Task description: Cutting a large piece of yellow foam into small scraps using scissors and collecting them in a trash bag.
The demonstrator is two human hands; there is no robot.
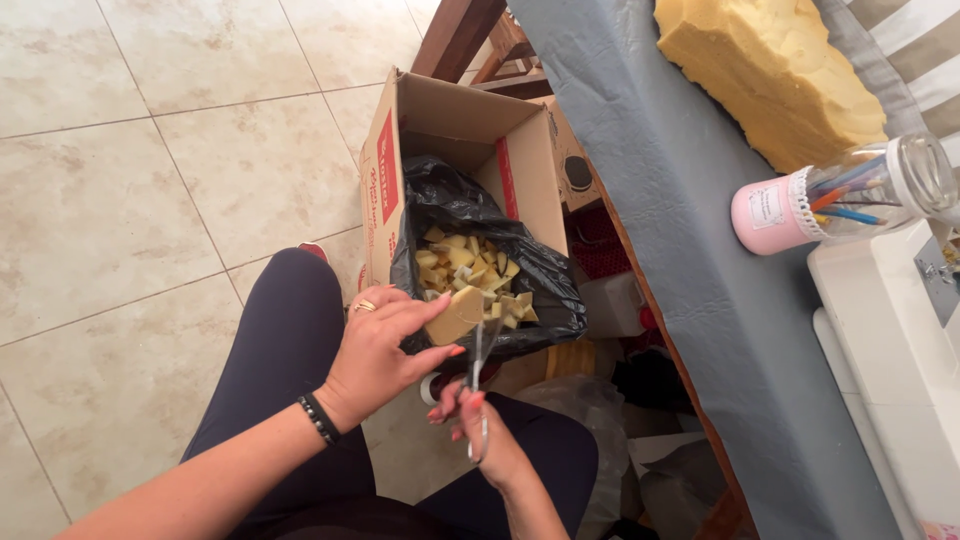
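— While a yellow foam piece (455, 317) is being pinched by the left hand (385, 350) over the bag-lined box (470, 130), is much being left?

— Scissors (478, 375) are being gripped by the right hand (490, 435); cut cubes (475, 270) are being piled up, a big foam block (770, 70) far right being left whole.

A beige tiled floor (150, 180) carries an open cardboard box (455, 125) lined with a black bag. Beside it, a worktop (680, 200) under grey-blue cloth bears a big yellow foam block (770, 70) and a toppled glass jar (850, 195) of pens.
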